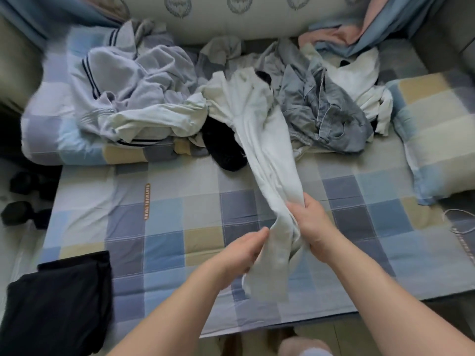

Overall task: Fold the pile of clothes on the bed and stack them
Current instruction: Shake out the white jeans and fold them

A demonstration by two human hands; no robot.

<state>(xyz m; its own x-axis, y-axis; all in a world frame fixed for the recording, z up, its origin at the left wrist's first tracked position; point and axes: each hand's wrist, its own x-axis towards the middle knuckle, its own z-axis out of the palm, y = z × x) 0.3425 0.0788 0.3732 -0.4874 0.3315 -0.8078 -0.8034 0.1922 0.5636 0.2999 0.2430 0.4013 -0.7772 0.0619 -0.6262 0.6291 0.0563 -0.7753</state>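
Observation:
A long white garment stretches from the pile of clothes at the back of the bed down toward me. My left hand pinches its near end from the left. My right hand grips the bunched cloth from the right, just above. A folded black garment lies flat at the bed's front left corner. In the pile are pale lilac tops with dark stripes, grey trousers, white tops and a black piece.
The checked bedsheet covers the near half of the bed. A checked pillow lies at the right and a padded headboard runs along the back. Dark objects sit on the floor at the left.

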